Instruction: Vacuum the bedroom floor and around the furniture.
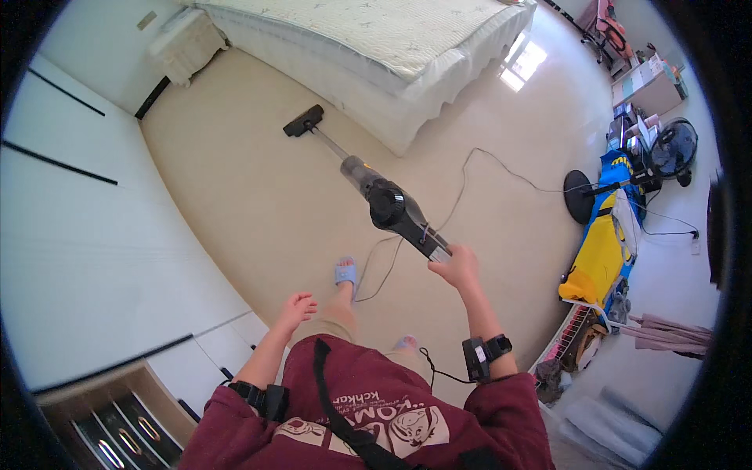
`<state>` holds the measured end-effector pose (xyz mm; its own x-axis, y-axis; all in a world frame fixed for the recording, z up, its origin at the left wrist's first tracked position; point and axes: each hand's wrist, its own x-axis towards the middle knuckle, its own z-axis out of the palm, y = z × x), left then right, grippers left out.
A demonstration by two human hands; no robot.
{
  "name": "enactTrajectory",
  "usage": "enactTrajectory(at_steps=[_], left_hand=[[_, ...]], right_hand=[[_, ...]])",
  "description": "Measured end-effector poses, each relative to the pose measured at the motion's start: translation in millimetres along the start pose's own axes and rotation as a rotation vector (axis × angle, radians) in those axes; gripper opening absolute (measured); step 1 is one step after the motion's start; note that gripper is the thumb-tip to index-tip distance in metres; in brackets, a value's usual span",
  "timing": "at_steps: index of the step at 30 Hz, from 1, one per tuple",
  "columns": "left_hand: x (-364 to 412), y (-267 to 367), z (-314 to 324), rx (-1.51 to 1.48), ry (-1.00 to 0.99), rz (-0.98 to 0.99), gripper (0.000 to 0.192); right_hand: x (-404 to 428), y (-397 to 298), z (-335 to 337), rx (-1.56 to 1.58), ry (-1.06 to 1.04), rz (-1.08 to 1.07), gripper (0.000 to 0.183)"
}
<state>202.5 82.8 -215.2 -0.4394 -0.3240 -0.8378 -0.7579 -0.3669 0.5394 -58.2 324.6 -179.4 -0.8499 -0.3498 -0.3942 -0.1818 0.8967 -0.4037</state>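
Note:
My right hand [457, 265] grips the rear handle of a black stick vacuum cleaner [385, 202]. Its metal tube runs forward and left to a black floor head [304, 121], which rests on the beige floor [247, 176] a short way from the bed's skirt. A thin grey power cord [463, 176] trails from the handle end, loops on the floor by my foot and also runs right toward the fan. My left hand [297, 309] hangs free near my waist, fingers apart, touching nothing.
A bed [376, 53] with a pale skirt stands ahead. White cabinets [88, 235] line the left. Along the right are a pedestal fan [672, 148], a blue and yellow bag [602, 247] and a wire rack [567, 338]. My slippered foot [345, 273] is beside the cord.

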Motion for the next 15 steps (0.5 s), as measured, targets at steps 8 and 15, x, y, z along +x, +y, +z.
enactTrajectory(at_steps=[8, 15], left_hand=[[-64.4, -96.4, 119.6, 0.015, -0.116, -0.076, 0.031], [-108.9, -105.1, 156.7, 0.015, -0.153, 0.090, 0.030]], right_hand=[[-180.8, 173.0, -36.7, -0.016, 0.010, 0.043, 0.042], [-386.8, 250.9, -51.0, -0.129, 0.009, 0.199, 0.040]])
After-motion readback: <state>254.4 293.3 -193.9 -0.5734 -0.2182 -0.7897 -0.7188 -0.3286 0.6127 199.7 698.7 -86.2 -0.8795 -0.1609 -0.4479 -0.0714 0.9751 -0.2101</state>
